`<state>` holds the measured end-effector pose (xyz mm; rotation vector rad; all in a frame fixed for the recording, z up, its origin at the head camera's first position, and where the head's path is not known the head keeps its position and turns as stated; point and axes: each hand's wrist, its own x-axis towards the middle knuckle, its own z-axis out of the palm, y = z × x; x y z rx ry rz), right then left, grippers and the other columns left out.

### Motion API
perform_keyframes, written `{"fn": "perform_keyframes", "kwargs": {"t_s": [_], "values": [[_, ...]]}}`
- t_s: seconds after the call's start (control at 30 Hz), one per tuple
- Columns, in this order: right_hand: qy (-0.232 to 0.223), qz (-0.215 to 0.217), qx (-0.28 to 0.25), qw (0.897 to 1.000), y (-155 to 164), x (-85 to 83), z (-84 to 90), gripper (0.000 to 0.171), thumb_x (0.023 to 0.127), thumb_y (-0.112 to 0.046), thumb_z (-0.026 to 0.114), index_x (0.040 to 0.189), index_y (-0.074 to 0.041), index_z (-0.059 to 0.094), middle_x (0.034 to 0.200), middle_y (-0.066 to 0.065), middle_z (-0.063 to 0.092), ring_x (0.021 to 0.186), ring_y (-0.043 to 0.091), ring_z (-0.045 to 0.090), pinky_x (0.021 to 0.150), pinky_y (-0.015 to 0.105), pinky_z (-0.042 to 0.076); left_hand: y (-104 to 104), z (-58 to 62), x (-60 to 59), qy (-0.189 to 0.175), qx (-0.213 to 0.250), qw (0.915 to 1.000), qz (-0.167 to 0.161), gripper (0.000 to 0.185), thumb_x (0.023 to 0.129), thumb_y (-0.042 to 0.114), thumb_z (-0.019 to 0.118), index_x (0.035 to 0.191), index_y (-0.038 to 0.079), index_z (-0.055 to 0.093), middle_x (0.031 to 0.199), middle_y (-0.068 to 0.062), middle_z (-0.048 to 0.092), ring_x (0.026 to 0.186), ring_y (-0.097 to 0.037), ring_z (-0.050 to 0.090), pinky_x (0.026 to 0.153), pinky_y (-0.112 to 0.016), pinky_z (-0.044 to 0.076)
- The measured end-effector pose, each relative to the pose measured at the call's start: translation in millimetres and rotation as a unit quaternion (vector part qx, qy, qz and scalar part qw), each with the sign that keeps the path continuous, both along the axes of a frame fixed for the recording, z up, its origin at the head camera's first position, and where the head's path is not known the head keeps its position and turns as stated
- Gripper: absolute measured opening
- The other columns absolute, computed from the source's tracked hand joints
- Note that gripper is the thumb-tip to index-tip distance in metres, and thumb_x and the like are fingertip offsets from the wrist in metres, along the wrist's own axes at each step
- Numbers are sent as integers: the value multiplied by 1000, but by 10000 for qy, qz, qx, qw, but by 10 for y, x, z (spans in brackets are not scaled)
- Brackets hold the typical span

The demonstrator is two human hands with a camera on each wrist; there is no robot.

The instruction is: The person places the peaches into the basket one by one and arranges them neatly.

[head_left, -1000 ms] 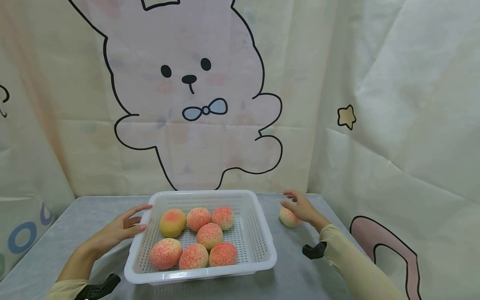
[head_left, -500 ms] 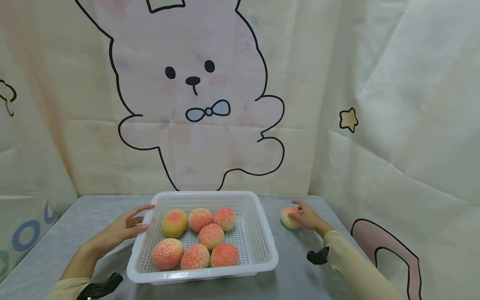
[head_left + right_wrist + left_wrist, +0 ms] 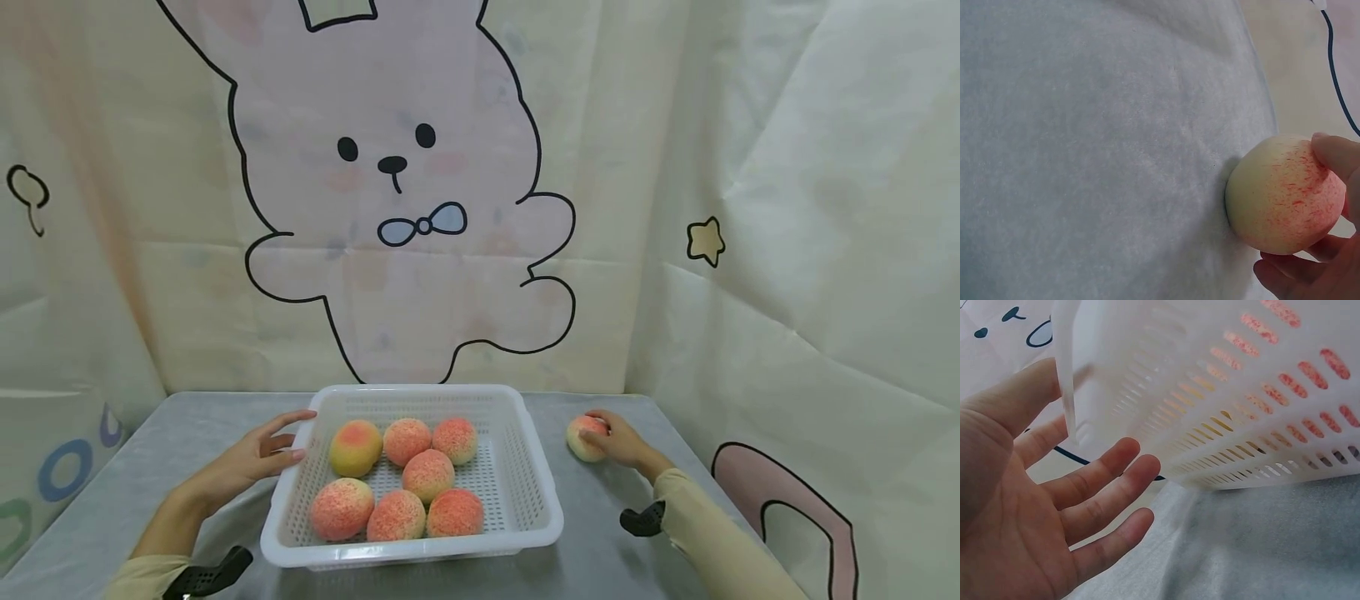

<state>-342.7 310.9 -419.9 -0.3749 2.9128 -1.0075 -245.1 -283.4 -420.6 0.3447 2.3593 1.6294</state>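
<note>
The right hand grips a single peach that sits on the grey counter, to the right of the white basket and well apart from its right wall. In the right wrist view the fingers curl round the peach: one fingertip lies on its upper right side, and others wrap underneath at lower right. The left half of the fruit stays uncovered and its underside touches the counter.

The left hand is at the left wall of the basket near the far left corner. Its fingers are straight and slightly spread. In the left wrist view the palm faces the perforated wall, the thumb lies against the corner rim, and the fingers hold nothing.

Seven peaches lie inside the basket, three in the far row, one in the middle and three in the near row.
</note>
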Motion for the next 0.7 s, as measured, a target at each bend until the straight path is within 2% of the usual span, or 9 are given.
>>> {"fn": "perform_keyframes", "kwargs": {"t_s": [0.23,0.37,0.47,0.7], "values": [[-136,33,-59,9999,50,13,-19,65,91,-18,73,140,13,45,137,35,54,119,42,58,98,52,50,27,-6,-16,-84,-57,9999,-16,72,102,29,59,161,17,19,154,-33,38,128,-35,57,93,-50,56],[-88,-91,-63,9999,29,32,-3,66,89,-18,76,141,10,47,135,32,56,114,38,60,94,49,51,17,-3,-15,-48,-73,9999,-72,72,102,29,59,161,17,18,157,-34,33,131,-37,55,93,-52,56],[18,-76,-72,9999,4,39,28,65,89,-20,77,141,9,49,133,29,59,110,34,61,89,44,52,3,0,-9,-81,-106,9999,-18,72,102,30,58,161,17,19,157,-33,34,130,-36,56,94,-51,56],[34,-30,-396,9992,-76,59,260,66,93,-26,74,146,2,46,137,26,57,110,31,62,82,33,53,-10,0,-33,-137,-155,9998,17,72,103,31,58,161,17,18,158,-34,31,131,-38,55,93,-52,56]]}}
